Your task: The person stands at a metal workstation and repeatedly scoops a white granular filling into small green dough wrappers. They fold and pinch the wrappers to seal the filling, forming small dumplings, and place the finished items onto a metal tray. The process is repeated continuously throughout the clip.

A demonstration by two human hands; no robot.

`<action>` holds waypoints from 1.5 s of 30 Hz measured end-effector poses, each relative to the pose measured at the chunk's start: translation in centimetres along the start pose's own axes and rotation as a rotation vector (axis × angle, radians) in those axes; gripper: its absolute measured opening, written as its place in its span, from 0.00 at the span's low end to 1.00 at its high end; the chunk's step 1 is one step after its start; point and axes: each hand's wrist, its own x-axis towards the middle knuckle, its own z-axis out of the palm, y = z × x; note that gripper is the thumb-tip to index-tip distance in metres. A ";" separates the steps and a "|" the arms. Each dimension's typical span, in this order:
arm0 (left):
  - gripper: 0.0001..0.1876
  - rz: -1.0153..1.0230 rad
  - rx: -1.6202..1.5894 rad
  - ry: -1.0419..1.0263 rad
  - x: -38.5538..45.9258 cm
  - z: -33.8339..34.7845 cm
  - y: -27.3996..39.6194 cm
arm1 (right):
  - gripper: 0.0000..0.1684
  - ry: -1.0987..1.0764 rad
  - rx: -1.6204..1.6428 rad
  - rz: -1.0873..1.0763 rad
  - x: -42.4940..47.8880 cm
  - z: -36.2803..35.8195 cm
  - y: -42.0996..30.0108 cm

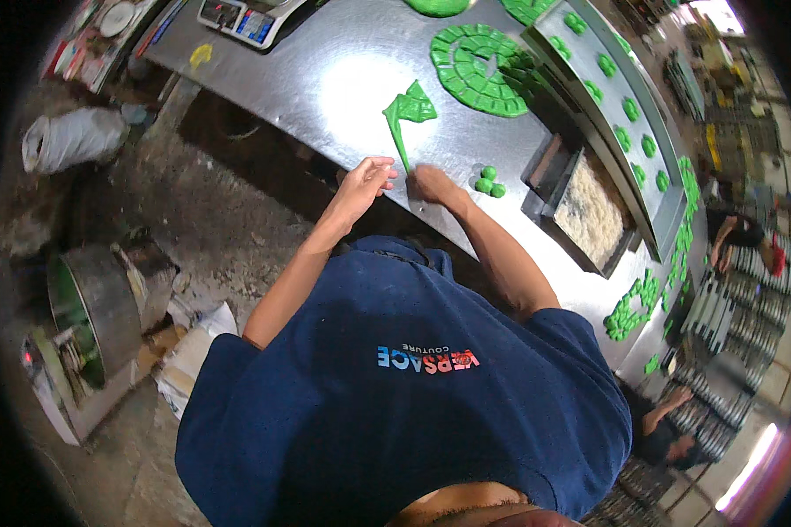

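A sheet of green dough lies on the steel table, and a narrow strip of it stretches toward me. The near end of this strip meets my right hand, which is slightly blurred and curled around it at the table's edge. Left of the strip, my left hand hovers with its fingers bent and apart, nothing visible in them. Three small green dough balls sit to the right of my right hand. Farther back lies a large round of green dough cut into many pieces.
A metal box of pale crumbly filling stands to the right, beneath a raised tray of shaped green dough pieces. A digital scale is at the back left. More green pieces lie farther right, near two other people. A drum machine stands left.
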 end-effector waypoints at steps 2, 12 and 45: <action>0.27 0.016 0.007 -0.056 1.0 0.6 0.4 | 0.08 -0.318 0.197 0.087 -3.6 0.4 1.2; 0.20 0.426 0.379 -0.328 7.8 5.7 0.1 | 0.09 0.053 0.218 0.284 -13.1 -4.7 0.1; 0.14 0.431 0.854 0.184 10.5 0.9 -9.7 | 0.17 0.597 0.211 0.120 -1.8 -0.7 -4.2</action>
